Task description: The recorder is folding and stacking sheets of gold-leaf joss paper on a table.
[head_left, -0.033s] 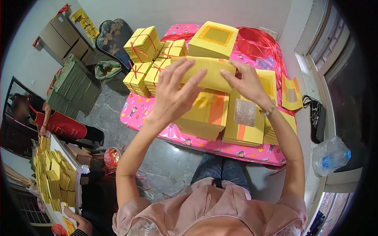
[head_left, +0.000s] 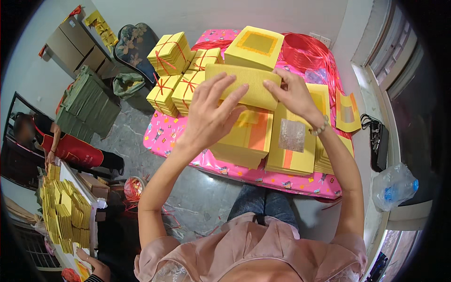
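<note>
Nearest, below a pink blouse and bare forearms, both hands were raised over the work. The right hand (head_left: 292, 96) had closed its thumb and fingers on the right end of a ridged yellow wad (head_left: 253, 89), thumb on the near face and fingers at the upper edge; the left hand (head_left: 202, 115) was spread at the other end, thumb well apart from the fingers, and whether its tips pressed on the wad could not be told. The wad, seemingly many sheets, hung level above the front stacks, short of the tall yellow stack (head_left: 256, 42) at the back. The step in hand looked like steadying or squaring those sheets; the next move seemed to call for an even hold at both ends, so that no layers slipped. Beneath lay an orange-banded stack (head_left: 239, 143) and, to its right, another yellow stack (head_left: 277, 157) bearing a translucent packet (head_left: 291, 135), on a pink cover (head_left: 162, 136). Behind to the left stood bundles (head_left: 170, 51) tied with red strip. On the sill at the right, a clear plastic bag (head_left: 399, 175) held a blue-capped bottle (head_left: 390, 193), beside a black case (head_left: 378, 148) whose contents were unclear. Farther left, a round bin (head_left: 126, 187) held tangled red strips, and the inside of a dark green bag (head_left: 120, 87) beyond it was too dim to read.
</note>
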### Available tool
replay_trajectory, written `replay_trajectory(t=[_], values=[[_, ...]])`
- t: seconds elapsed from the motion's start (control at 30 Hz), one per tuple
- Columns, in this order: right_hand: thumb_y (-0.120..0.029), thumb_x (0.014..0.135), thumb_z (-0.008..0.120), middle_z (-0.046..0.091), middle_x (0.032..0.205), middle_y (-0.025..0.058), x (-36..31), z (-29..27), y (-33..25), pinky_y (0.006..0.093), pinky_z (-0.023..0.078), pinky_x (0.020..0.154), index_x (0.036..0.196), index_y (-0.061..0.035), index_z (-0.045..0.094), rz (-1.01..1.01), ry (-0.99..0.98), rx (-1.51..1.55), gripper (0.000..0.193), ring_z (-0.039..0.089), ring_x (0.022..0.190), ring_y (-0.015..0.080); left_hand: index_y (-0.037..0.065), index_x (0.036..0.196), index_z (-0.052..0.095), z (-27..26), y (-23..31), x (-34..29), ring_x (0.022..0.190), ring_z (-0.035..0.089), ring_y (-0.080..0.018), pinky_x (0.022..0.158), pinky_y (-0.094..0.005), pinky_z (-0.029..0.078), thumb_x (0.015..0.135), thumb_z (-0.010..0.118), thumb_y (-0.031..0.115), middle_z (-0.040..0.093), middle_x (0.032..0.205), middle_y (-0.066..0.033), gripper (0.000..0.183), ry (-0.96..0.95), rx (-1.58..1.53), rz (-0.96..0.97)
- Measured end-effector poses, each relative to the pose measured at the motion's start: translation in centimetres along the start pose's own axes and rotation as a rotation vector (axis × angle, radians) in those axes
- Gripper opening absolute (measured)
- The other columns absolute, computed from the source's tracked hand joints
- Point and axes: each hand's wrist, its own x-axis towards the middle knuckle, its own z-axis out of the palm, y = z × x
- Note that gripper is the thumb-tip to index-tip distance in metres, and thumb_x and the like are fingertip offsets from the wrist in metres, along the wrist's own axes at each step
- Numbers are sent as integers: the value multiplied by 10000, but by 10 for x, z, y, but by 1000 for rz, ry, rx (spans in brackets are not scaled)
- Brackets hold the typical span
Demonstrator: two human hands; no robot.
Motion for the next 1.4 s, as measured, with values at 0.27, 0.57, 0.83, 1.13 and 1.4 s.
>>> replay_trajectory(t=[0.27, 0.57, 0.83, 1.13, 1.4], values=[[-311, 908, 665, 658, 734, 136, 65, -7, 51, 364, 508, 652, 1029, 36, 662, -62, -41, -257, 367, 651, 701, 189, 151, 1488, 404, 42, -9, 3, 1385, 328, -423, 1135, -524, 291, 954, 536, 520, 385, 1477, -221, 663, -417, 5, -72], [-265, 893, 644, 679, 904, 179, 73, 12, 45, 454, 504, 822, 979, 13, 675, -385, 151, -507, 292, 648, 887, 351, 147, 1463, 428, 50, -10, 0, 1344, 369, -465, 1117, -538, 293, 936, 511, 587, 412, 1450, -275, 692, -429, -71, -127], [-237, 944, 546, 691, 995, 200, 100, 42, 38, 466, 494, 863, 1007, 6, 696, -187, -235, -420, 292, 646, 970, 361, 138, 1440, 448, 52, -11, 0, 1325, 387, -462, 1102, -538, 305, 938, 511, 586, 445, 1415, -277, 676, -414, -97, -131], [-221, 944, 534, 701, 1006, 212, 103, 51, 46, 458, 503, 879, 1028, 9, 703, -167, -264, -368, 298, 658, 969, 373, 130, 1397, 477, 54, -9, -3, 1288, 423, -472, 1109, -538, 306, 948, 532, 530, 458, 1374, -299, 604, -379, -132, -131], [-214, 942, 542, 707, 1020, 209, 102, 52, 44, 451, 510, 884, 1014, 13, 708, -114, -287, -340, 290, 669, 974, 365, 88, 1374, 500, 47, -6, 1, 1305, 419, -445, 1081, -520, 337, 955, 562, 475, 477, 1372, -245, 575, -425, -168, -155]])
